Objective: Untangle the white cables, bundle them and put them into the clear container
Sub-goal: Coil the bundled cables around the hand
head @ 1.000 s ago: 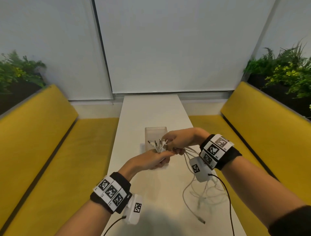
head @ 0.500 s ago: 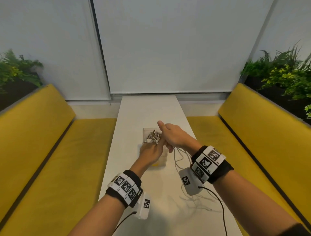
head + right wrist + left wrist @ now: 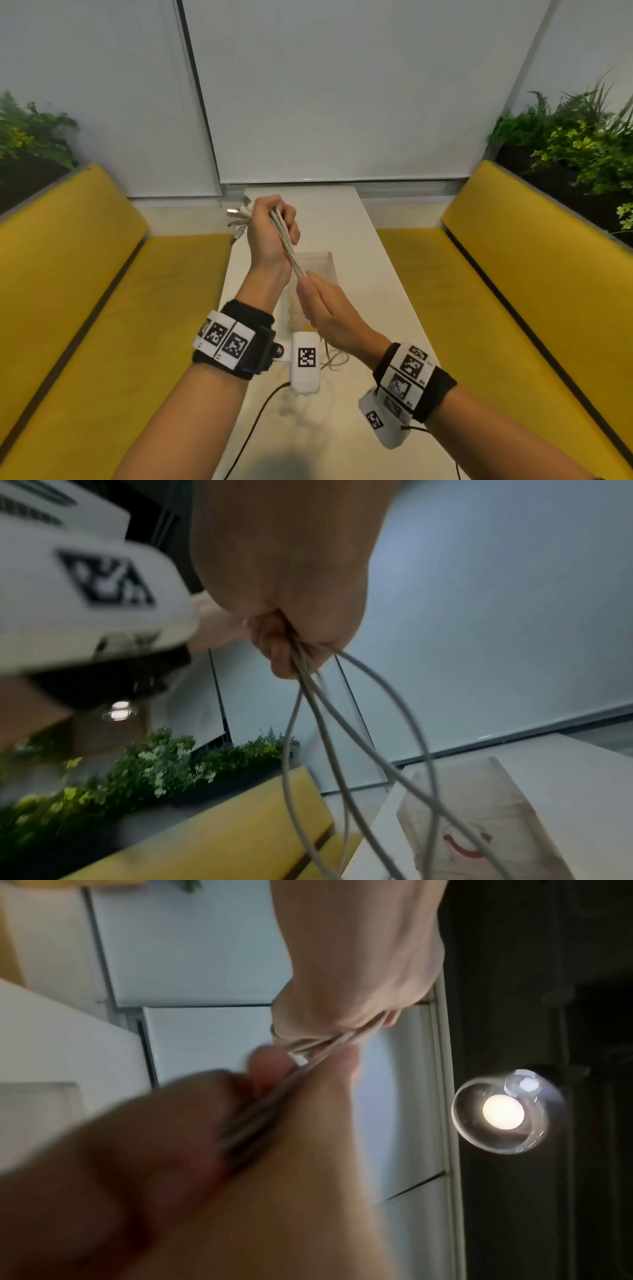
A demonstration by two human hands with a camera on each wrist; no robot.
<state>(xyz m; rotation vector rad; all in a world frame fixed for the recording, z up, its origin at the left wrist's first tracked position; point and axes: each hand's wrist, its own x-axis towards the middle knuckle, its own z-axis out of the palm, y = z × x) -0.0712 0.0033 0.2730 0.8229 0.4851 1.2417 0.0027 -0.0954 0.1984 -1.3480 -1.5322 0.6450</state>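
Up above the table [image 3: 346, 219], the left hand [image 3: 270, 233] is fisted round the cables [image 3: 286, 243], palm turned toward the person, with the plug ends [image 3: 238, 216] fanning out past its far side. From that fist the strands run taut, down and toward the person, into the right hand [image 3: 322, 308], whose fingers and thumb pinch them together just below the left wrist. Right wrist view: the cables leave the underside of the pinching fingers [image 3: 277, 653] and drop in several loose grey-white loops; where their ends lie cannot be told from there. Head view: a bit of slack shows coiled on the table near the right forearm. Left wrist view is blurred; cables cross from one fist to the other, little more legible. Container [image 3: 317, 270] sits on the table, under and just beyond the hands, partly hidden by them; apart from the held strands. Contents hard to read through the clear wall; a red mark shows on one side in the right wrist view. Yellow benches [image 3: 513, 291] on both sides, plants [image 3: 575, 137] behind them, white blinds [image 3: 342, 85] at the far end.
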